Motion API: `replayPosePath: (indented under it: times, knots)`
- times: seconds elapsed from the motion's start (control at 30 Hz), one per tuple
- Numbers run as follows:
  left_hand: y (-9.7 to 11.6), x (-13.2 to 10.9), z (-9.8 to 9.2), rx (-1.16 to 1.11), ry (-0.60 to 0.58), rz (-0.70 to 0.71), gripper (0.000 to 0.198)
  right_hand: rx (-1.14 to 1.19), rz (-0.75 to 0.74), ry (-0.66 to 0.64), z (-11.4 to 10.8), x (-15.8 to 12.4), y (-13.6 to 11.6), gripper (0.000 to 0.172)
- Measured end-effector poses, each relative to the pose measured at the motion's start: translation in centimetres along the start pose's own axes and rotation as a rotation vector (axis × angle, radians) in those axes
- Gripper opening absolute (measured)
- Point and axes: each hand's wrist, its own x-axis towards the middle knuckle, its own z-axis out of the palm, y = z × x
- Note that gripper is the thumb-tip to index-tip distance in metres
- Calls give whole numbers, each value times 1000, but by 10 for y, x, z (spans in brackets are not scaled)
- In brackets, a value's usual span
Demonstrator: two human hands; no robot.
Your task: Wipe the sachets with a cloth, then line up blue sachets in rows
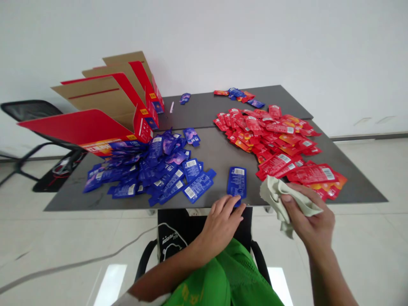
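My left hand (222, 222) rests at the near edge of the dark grey table (210, 146), fingers stretched onto the lower end of a single blue packet (237, 180) lying apart from the piles. My right hand (310, 216) is closed on a crumpled pale green cloth (276, 192) just beside the table's near right edge. A heap of blue packets (153, 170) lies to the left of the single packet. A heap of red packets (274, 138) spreads to the right, reaching close to the cloth.
Open red and brown cardboard boxes (105, 106) lie on their sides at the table's left, the nearest spilling blue packets. A few mixed packets (237, 94) sit at the far edge. A black chair (28, 111) stands left; a cable crosses the floor.
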Motion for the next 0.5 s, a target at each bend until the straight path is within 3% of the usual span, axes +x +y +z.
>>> replayPosePath:
  times: [0.1,0.23,0.33,0.5]
  knots:
    - [-11,-8,13,23,22,95,36,-44,-328,-195,16,32,-14,30]
    - [-18,-14,20,6,15,146,32,-137,-679,-581,51,51,-13,35]
    - [-18,-12,22,-21,38,148,27,-197,-747,-749,73,53,-2,31]
    - [-19,-4,20,-74,31,141,21,-268,-757,-784,98,74,14,35]
